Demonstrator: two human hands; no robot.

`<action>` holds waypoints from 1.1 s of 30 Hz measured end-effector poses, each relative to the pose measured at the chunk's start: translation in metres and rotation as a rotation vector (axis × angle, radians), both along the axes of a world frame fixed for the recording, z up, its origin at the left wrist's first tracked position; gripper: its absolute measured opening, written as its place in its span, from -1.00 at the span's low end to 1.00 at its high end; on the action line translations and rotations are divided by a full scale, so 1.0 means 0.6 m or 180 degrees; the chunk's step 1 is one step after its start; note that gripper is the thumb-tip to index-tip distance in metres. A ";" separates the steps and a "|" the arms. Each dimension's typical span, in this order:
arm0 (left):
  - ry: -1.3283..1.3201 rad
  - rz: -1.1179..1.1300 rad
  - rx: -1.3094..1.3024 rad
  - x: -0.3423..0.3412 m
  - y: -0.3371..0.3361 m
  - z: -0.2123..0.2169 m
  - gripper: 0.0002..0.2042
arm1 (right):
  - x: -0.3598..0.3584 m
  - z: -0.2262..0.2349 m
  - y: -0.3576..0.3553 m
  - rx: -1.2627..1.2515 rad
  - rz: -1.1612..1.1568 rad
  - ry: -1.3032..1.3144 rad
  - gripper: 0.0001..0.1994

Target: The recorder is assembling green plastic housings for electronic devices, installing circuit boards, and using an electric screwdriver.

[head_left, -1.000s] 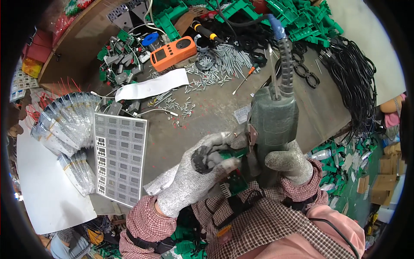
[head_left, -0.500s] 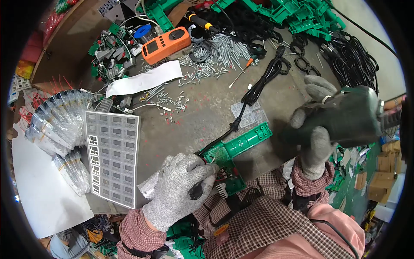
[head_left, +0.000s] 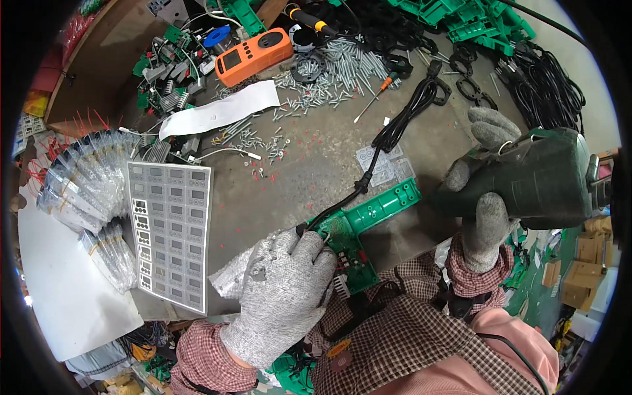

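My left hand [head_left: 280,289], in a grey knitted glove, is closed over the left end of a green plastic housing [head_left: 385,209]. A circuit board [head_left: 352,260] with small red parts and a finned metal heat sink sits in the housing's near part. From its left end a black power cord [head_left: 336,207] runs up to a tied bundle. On the right, my gloved right hand [head_left: 487,184] is wrapped round a thick, dark green power tool [head_left: 533,181], held sideways beside the housing. The tool's tip is too dark to make out.
A sheet of grey labels [head_left: 170,237] lies left of my left hand, with bagged parts [head_left: 92,184] beyond. Farther back are an orange meter [head_left: 254,56], loose screws [head_left: 342,69], a screwdriver [head_left: 375,96], circuit boards [head_left: 168,66], green housings [head_left: 461,26] and coiled black cords [head_left: 543,85].
My left hand has turned, its knuckles now facing up and its fingers flatter over the housing. The housing has shifted slightly right. The power tool has moved a little to the right and down.
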State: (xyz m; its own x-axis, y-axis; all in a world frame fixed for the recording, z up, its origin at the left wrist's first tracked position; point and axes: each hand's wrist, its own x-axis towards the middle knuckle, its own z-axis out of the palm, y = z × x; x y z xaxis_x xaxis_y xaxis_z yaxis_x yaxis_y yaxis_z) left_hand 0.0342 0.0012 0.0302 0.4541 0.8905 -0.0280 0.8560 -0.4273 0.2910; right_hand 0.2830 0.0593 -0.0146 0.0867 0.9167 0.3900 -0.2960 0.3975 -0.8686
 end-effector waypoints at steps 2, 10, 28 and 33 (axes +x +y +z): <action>0.0085 -0.0041 -0.0048 0.004 0.003 0.003 -0.79 | 0.010 0.000 -0.008 -0.0146 0.0065 -0.0058 -0.22; 0.0386 -0.0081 -0.0117 0.020 0.007 0.017 -0.87 | -0.004 -0.010 0.023 0.0484 -0.0827 -0.0215 -0.11; 0.0387 -0.0221 -0.0231 0.016 0.013 0.013 -0.80 | -0.046 -0.031 0.047 0.2140 0.0687 0.2250 -0.19; 0.0400 -0.0206 -0.0217 0.015 0.012 0.009 -0.80 | -0.106 -0.015 0.010 0.1909 0.0635 0.2186 -0.18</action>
